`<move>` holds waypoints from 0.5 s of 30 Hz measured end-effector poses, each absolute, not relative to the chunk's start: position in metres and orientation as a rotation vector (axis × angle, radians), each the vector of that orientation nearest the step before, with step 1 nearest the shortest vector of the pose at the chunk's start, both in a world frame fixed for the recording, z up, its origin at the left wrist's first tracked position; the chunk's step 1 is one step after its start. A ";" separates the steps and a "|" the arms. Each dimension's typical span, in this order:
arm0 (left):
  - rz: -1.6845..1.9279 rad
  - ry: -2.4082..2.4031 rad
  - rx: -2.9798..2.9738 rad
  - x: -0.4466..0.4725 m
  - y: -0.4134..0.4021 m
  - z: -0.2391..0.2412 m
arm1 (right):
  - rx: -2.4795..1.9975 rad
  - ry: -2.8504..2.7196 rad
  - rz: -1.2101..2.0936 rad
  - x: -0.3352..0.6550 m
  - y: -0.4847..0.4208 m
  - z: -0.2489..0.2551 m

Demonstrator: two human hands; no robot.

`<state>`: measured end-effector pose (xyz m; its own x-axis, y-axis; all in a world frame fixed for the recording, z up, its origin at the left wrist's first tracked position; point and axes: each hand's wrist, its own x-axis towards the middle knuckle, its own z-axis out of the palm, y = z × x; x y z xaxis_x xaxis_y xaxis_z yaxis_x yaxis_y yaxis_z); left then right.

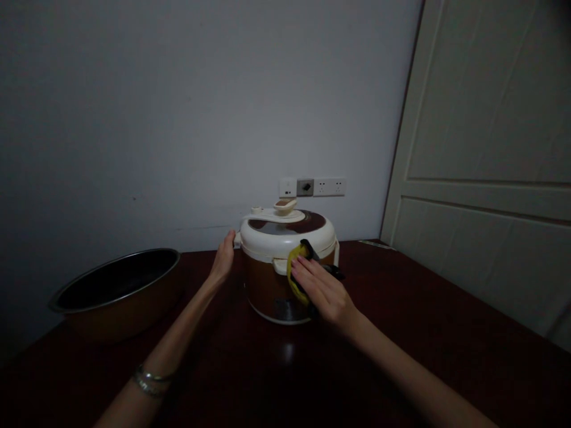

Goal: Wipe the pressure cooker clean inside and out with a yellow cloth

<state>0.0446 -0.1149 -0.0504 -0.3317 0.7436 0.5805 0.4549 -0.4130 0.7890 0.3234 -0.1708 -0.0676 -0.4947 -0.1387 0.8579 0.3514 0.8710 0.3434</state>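
A brown and cream rice cooker (272, 285) stands on the dark red table (423, 333), its cream lid (288, 229) closed. My left hand (223, 257) rests flat against the cooker's left side, fingers stretched out. My right hand (323, 291) presses a yellow and black cloth (297, 270) against the cooker's front, just under the lid's rim. The fingers lie over the cloth and hide most of it.
A large dark metal basin (111, 291) sits at the left on the table. Behind the cooker a strip of wall sockets (312, 187) is set in the white wall. A cream door (486, 166) stands at the right.
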 end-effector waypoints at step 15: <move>1.819 1.631 1.595 0.058 -0.129 -0.042 | -0.132 -2.125 -0.785 0.283 -0.187 -0.056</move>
